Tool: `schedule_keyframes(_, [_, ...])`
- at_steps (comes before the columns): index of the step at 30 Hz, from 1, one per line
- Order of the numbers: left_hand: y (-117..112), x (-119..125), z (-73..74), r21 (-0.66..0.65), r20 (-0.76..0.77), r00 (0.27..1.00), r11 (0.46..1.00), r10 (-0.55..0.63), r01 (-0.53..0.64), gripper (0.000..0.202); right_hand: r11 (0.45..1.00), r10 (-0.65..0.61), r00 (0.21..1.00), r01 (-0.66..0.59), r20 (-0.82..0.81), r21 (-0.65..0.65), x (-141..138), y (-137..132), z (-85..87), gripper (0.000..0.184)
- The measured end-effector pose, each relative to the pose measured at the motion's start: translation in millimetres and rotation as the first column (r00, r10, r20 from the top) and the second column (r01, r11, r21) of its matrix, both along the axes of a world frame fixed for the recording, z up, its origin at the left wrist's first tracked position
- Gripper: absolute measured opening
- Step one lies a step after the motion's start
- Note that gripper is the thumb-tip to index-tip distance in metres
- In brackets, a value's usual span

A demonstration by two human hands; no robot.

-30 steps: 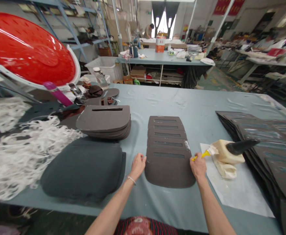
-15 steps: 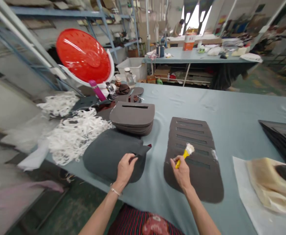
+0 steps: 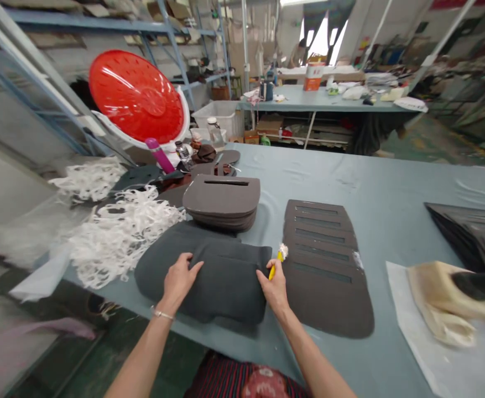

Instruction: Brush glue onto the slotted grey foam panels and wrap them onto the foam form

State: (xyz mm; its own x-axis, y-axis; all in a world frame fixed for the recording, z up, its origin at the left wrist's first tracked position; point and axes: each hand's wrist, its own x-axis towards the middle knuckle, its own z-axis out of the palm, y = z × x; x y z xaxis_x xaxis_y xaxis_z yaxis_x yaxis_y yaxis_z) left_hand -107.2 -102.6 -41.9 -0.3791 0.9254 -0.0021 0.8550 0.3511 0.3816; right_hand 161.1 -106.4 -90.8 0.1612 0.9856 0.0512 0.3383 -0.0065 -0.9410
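Observation:
My left hand (image 3: pixel 180 283) lies with spread fingers on a dark grey foam pad (image 3: pixel 225 293), pressing its top. My right hand (image 3: pixel 276 288) grips a yellow-handled brush (image 3: pixel 276 264) with a glue-whitened tip, and rests at the pad's right edge. To the right, a fanned row of dark brown slotted foam pieces (image 3: pixel 323 260) lies flat on the table, with neither hand touching it. Behind the pad sits a stack of brown slotted foam pieces (image 3: pixel 221 202).
A cream glue-soaked cloth (image 3: pixel 441 298) lies on white paper (image 3: pixel 416 354) at right, beside a dark stack of foam pieces (image 3: pixel 466 232). White foam netting scraps (image 3: pixel 118 237) spill at the left edge of the grey-blue table (image 3: pixel 375 182). A red round plastic lid (image 3: pixel 136 94) stands behind.
My right hand has moved left off the fanned row to the pad's edge, brush still held. My left hand now presses the pad flat, and the raised corner has gone down.

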Motion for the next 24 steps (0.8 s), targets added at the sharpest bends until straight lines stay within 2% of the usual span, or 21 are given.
schedule_keyframes(2, [5,13,-3.3,-0.095,0.096,0.987,0.986,-0.131,0.140,0.035,0.998,-0.065,0.996,0.066,0.053,-0.014,26,-8,-0.8,0.022])
schedule_keyframes(5, [1,64,-15.4,-0.078,0.292,0.922,0.954,-0.255,0.289,0.036,0.982,-0.180,0.970,0.188,0.163,-0.034,79,-26,-4.5,0.023])
schedule_keyframes(8, [-13,128,-41.6,-0.016,0.504,0.797,0.919,-0.332,0.393,0.038,0.945,-0.283,0.902,0.321,0.327,-0.068,144,-51,-11.5,0.022])
schedule_keyframes(10, [-22,165,-63.3,0.006,0.576,0.728,0.893,-0.371,0.451,0.034,0.916,-0.314,0.832,0.393,0.458,-0.085,186,-69,-18.2,0.019])
schedule_keyframes(13, [-30,204,-91.0,0.026,0.610,0.692,0.882,-0.387,0.471,0.031,0.884,-0.293,0.705,0.457,0.646,-0.098,234,-92,-30.9,0.016])
schedule_keyframes(15, [-32,218,-101.7,0.037,0.606,0.698,0.889,-0.383,0.455,0.037,0.872,-0.261,0.631,0.479,0.730,-0.102,251,-103,-39.5,0.013])
schedule_keyframes(17, [-32,225,-106.2,0.062,0.586,0.705,0.890,-0.400,0.453,0.042,0.868,-0.238,0.583,0.487,0.776,-0.100,259,-108,-46.3,0.011])
schedule_keyframes(20, [-30,227,-106.7,0.116,0.547,0.700,0.870,-0.459,0.479,0.046,0.868,-0.229,0.543,0.490,0.808,-0.083,261,-108,-51.9,0.008])
schedule_keyframes(24, [-29,230,-106.0,0.107,0.498,0.719,0.858,-0.484,0.503,0.046,0.870,-0.225,0.517,0.489,0.826,-0.069,262,-101,-54.2,0.008])
